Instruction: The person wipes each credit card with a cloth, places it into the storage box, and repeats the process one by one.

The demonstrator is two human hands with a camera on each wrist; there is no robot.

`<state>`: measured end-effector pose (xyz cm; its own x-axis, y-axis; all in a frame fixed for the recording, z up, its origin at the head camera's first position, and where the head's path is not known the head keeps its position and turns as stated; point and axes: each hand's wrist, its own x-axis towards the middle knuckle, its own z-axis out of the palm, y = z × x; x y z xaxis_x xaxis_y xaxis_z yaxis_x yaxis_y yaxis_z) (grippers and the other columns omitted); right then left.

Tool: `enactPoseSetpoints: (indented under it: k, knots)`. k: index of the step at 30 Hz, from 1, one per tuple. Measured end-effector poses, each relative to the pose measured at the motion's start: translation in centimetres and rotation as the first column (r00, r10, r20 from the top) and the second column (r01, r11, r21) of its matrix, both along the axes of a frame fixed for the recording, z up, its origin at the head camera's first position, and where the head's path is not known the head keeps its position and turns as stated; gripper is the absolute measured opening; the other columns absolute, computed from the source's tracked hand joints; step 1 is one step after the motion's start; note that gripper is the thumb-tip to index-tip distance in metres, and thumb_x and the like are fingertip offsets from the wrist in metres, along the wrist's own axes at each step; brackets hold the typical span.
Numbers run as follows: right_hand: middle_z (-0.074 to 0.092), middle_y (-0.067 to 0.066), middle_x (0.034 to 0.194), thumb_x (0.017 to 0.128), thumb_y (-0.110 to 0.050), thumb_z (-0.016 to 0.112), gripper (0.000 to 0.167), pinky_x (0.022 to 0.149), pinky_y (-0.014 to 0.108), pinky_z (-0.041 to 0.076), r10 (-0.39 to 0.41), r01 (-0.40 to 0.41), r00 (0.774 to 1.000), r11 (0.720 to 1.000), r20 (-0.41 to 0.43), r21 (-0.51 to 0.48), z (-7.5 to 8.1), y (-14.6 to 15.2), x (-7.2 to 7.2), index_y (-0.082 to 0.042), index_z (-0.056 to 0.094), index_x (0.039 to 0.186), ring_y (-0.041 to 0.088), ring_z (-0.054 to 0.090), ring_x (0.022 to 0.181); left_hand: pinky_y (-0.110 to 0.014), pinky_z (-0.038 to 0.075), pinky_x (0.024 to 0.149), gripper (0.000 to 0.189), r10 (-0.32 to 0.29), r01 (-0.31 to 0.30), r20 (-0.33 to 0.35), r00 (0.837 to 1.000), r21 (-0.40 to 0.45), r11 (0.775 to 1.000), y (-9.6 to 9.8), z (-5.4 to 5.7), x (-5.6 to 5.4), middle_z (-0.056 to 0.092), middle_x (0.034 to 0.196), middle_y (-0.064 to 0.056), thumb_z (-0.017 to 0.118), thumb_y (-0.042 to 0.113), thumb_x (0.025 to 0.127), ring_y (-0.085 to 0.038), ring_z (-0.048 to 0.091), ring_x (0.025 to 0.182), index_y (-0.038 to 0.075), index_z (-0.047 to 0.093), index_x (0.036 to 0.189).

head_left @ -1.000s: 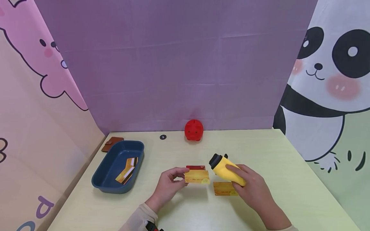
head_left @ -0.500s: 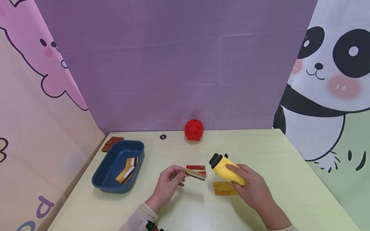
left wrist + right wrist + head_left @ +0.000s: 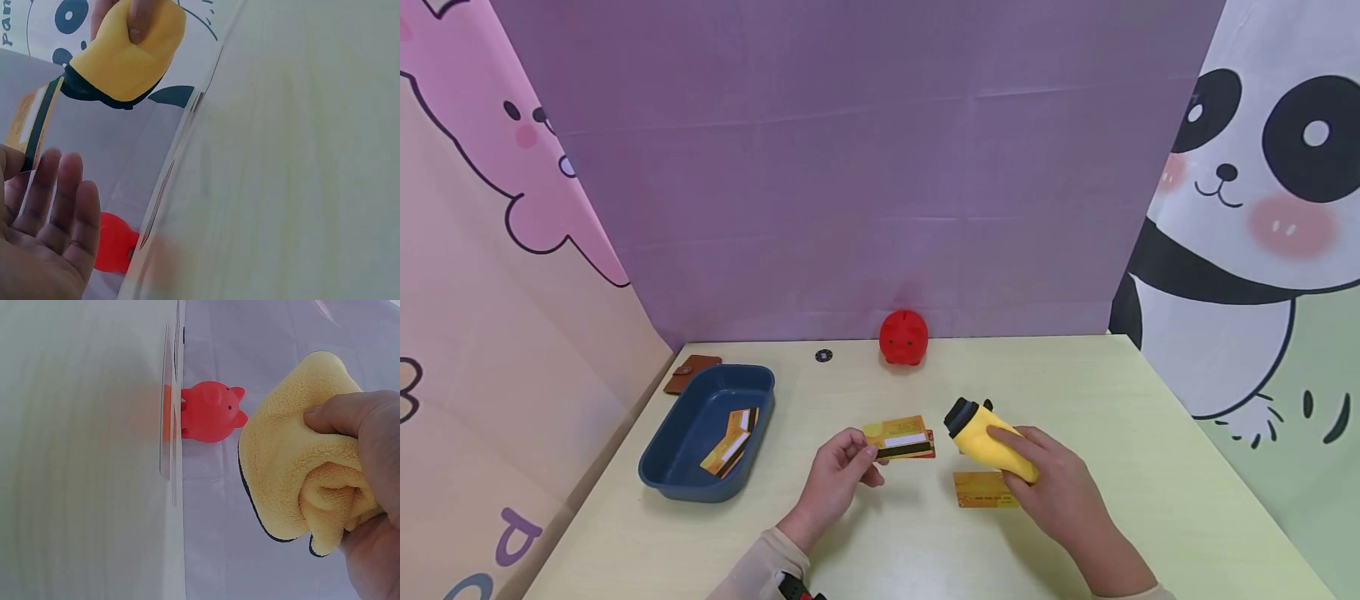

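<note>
My left hand (image 3: 841, 468) pinches a gold bank card (image 3: 897, 430) by its left end, thumb on top, above the table. The card's back, with a white strip and a dark stripe, faces me. A red card (image 3: 933, 445) lies behind it, mostly hidden. In the left wrist view the other fingers (image 3: 61, 206) extend beside the card (image 3: 39, 122). My right hand (image 3: 1063, 492) grips a folded yellow cloth (image 3: 992, 440) with black edging; the right wrist view shows the cloth's (image 3: 281, 437) fluffy folds. Another gold card (image 3: 979, 490) lies flat below it, its right end covered.
A blue basin (image 3: 658, 479) on the left holds gold cards (image 3: 727, 448). Behind it lies a brown wallet (image 3: 687, 375). A black round chip (image 3: 823, 355) and a red piggy bank (image 3: 903, 340) are at the table's far edge. A purple backdrop (image 3: 880, 167) stands behind.
My left hand has flipped the gold card from its front, through edge-on, to its striped back, tilting it up over the red card. The right hand and cloth have stayed nearly still.
</note>
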<state>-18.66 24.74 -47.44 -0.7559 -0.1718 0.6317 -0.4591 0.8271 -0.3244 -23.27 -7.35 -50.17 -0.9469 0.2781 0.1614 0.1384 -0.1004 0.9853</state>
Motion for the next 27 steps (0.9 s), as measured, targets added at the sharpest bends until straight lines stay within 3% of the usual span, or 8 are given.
enactPoseSetpoints:
  k: [4, 10, 21, 27]
  knots:
    - [0.071, -0.001, 0.113, 0.069, 0.003, 0.089, 0.068, 0.067, 0.035, 0.060, 0.001, -0.001, 1.000, 1.000, 0.000, -0.005, -0.05, 0.03, -0.02, -0.023, 0.074, 0.130, 0.017, 0.067, 0.085, -0.034, 0.064, 0.076, 0.013, -0.008, 0.008, -0.003, 1.000, 0.020, 1.000, 0.06, -0.02, 0.01, 0.062, 0.100, -0.033, 0.062, 0.003, 0.104, -0.020, 0.068, 0.080, -0.008, 0.055, 0.102]
    - [0.071, -0.001, 0.113, 0.069, 0.003, 0.089, 0.068, 0.066, 0.034, 0.059, 0.002, -0.002, 1.000, 1.000, -0.001, -0.003, -0.06, 0.07, -0.07, -0.024, 0.074, 0.130, 0.017, 0.067, 0.085, -0.034, 0.064, 0.079, 0.006, -0.022, 0.023, -0.018, 1.000, 0.041, 0.999, 0.09, -0.10, -0.02, 0.062, 0.097, -0.022, 0.063, -0.004, 0.102, -0.021, 0.068, 0.084, -0.004, 0.057, 0.104]
    - [0.071, -0.002, 0.113, 0.069, 0.002, 0.089, 0.068, 0.066, 0.034, 0.058, -0.007, 0.007, 1.000, 1.000, 0.022, -0.003, 0.01, 0.03, -0.06, -0.023, 0.074, 0.130, 0.016, 0.066, 0.085, -0.036, 0.064, 0.080, 0.041, -0.018, 0.018, -0.003, 1.000, 0.025, 1.000, -0.13, -0.38, -0.26, 0.063, 0.101, -0.019, 0.064, -0.008, 0.098, -0.022, 0.070, 0.084, 0.005, 0.051, 0.135]
    - [0.071, -0.002, 0.113, 0.069, 0.003, 0.090, 0.069, 0.066, 0.033, 0.058, -0.010, 0.010, 1.000, 1.000, 0.028, -0.003, 0.06, -0.04, 0.04, -0.023, 0.074, 0.131, 0.016, 0.066, 0.085, -0.037, 0.064, 0.081, 0.043, -0.029, 0.029, -0.004, 1.000, -0.008, 1.000, -0.18, -0.05, -0.10, 0.062, 0.099, -0.015, 0.062, -0.003, 0.102, -0.022, 0.069, 0.081, 0.009, 0.054, 0.142]
